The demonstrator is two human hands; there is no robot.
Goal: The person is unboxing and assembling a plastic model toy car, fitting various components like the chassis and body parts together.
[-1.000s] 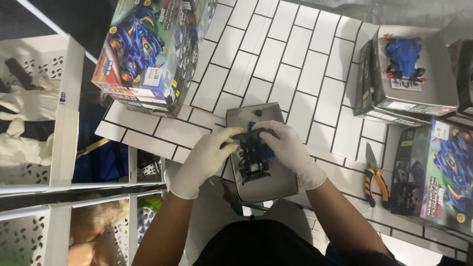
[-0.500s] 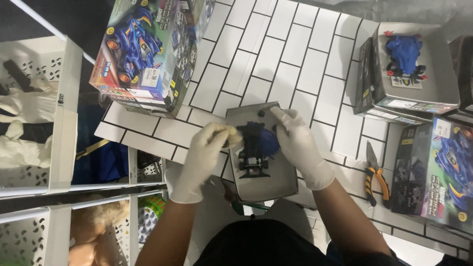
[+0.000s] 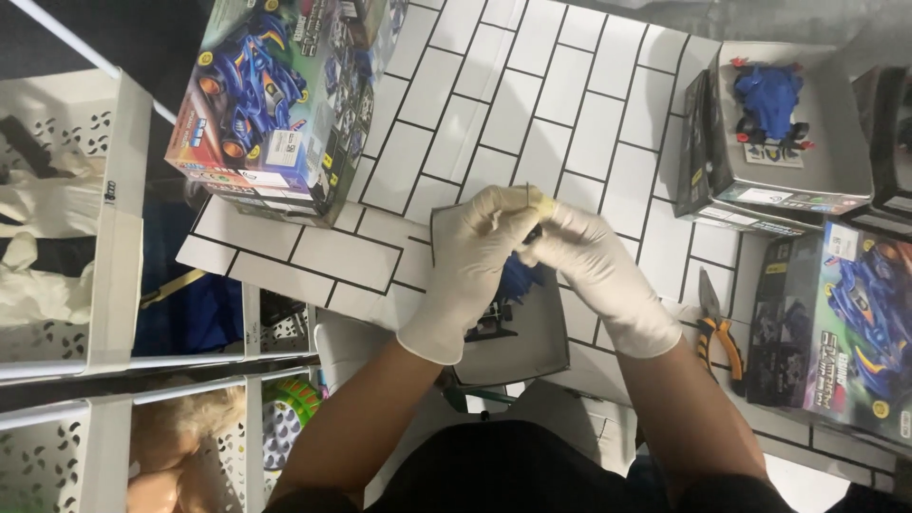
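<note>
Left hand (image 3: 465,275): gloved, fingers pinched shut on a thin dark pin (image 3: 528,193), which stood up just above the fingertips.
Right hand (image 3: 594,271): gloved, fingers closed against the left fingertips; what they gripped could not be told.
Model car chassis (image 3: 508,294): dark and blue, under both hands, mostly hidden, lying in a grey tray (image 3: 532,347).
Worktop (image 3: 494,104): white tile pattern.
Pliers (image 3: 719,332): orange-handled, right of the right wrist, well apart.

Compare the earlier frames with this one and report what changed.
Both gloved hands rose off the small blue toy car and met fingertip to fingertip above it; left hand, right hand. What they pinch is unclear. The grey tray, boxes and pliers stayed put.
</note>
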